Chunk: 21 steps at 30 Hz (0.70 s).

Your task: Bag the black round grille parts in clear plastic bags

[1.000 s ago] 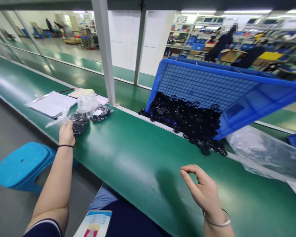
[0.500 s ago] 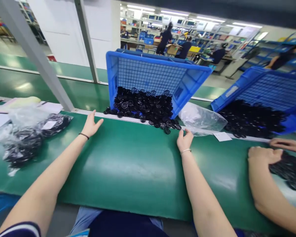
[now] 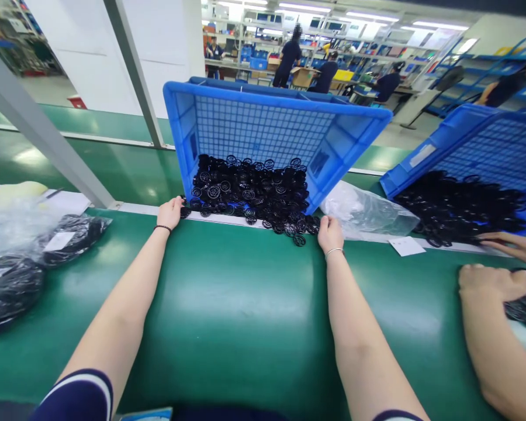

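Note:
A blue crate [image 3: 263, 96] lies tipped on its side, its open face toward me. Black ring-shaped parts [image 3: 254, 187] fill its lower side and spill onto the white strip at the edge of the green table [image 3: 241, 304]. My left hand [image 3: 170, 213] is at the left end of the spilled parts, fingers closed at a black part near the crate's lower left corner. At the right end, my right hand [image 3: 331, 234] has its fingers closed beside the outermost parts; what they hold, if anything, is hidden.
Bagged black parts [image 3: 70, 237] lie at the left. Right of my crate are a clear plastic bag [image 3: 368, 213], a white card [image 3: 407, 246] and a second tipped crate [image 3: 447, 137]. A co-worker's hands [image 3: 493, 282] work at the far right. A metal post [image 3: 48, 126] slants at the left.
My left hand has moved right to the spilled parts, and its spread fingers have closed. My right hand's fingers have also closed beside the parts. The view has shifted closer to the crate.

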Each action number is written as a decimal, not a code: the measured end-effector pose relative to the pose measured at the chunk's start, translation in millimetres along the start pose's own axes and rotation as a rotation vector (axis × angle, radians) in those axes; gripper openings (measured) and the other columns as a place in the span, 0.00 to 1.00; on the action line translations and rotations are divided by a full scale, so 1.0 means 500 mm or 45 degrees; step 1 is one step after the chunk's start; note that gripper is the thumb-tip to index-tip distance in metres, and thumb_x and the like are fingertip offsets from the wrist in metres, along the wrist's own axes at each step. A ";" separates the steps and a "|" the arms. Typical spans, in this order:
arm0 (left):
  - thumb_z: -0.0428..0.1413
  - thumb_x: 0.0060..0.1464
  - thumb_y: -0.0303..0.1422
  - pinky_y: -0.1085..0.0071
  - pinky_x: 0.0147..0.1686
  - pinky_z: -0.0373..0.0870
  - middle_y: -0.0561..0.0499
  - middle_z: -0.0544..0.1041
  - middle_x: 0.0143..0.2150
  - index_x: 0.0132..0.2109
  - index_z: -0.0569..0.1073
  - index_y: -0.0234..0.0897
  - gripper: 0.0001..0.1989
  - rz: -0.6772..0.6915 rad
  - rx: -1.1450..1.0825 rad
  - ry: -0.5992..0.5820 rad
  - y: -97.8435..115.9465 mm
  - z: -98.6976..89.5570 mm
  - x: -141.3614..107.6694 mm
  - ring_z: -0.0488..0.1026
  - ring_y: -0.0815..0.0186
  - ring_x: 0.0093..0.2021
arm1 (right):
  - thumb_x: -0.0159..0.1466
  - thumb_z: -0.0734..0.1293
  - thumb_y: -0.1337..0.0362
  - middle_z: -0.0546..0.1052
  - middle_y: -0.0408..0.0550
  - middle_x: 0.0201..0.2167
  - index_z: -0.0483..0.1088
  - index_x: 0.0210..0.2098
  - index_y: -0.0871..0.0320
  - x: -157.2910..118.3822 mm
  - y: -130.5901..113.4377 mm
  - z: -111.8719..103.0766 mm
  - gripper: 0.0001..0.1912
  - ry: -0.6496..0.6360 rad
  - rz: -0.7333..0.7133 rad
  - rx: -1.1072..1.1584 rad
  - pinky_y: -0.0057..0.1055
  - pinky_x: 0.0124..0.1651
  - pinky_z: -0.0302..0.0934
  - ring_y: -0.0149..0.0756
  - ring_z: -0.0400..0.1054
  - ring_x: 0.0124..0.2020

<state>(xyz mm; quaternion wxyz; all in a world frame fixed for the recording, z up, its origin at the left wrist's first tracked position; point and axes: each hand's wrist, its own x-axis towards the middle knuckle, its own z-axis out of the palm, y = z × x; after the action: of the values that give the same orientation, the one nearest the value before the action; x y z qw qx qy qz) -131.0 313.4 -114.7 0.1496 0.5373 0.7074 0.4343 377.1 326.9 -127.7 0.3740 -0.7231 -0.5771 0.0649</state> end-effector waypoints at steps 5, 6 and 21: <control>0.41 0.65 0.43 0.61 0.56 0.65 0.40 0.76 0.42 0.34 0.74 0.35 0.23 0.018 0.046 0.098 0.009 0.021 0.001 0.71 0.56 0.51 | 0.63 0.51 0.38 0.76 0.64 0.43 0.70 0.46 0.62 0.004 -0.010 0.016 0.36 -0.104 -0.120 0.048 0.50 0.52 0.60 0.53 0.69 0.47; 0.40 0.65 0.41 0.60 0.58 0.62 0.38 0.75 0.46 0.37 0.74 0.34 0.22 0.009 0.061 0.149 0.010 0.023 0.004 0.69 0.55 0.54 | 0.63 0.51 0.37 0.76 0.62 0.43 0.70 0.46 0.61 0.003 -0.010 0.017 0.36 -0.118 -0.138 0.063 0.49 0.51 0.61 0.52 0.69 0.46; 0.52 0.53 0.30 0.61 0.50 0.69 0.45 0.79 0.40 0.40 0.74 0.38 0.08 0.059 0.149 -0.021 0.023 0.027 -0.004 0.75 0.57 0.43 | 0.61 0.49 0.31 0.77 0.61 0.43 0.67 0.49 0.58 -0.015 -0.046 0.021 0.40 -0.290 -0.243 0.137 0.50 0.49 0.63 0.53 0.71 0.44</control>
<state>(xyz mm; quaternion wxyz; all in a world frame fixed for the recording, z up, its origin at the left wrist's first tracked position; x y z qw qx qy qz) -113.9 318.4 -114.3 0.1137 0.5648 0.7178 0.3910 351.1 326.3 -123.6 0.3487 -0.6317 -0.6777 0.1415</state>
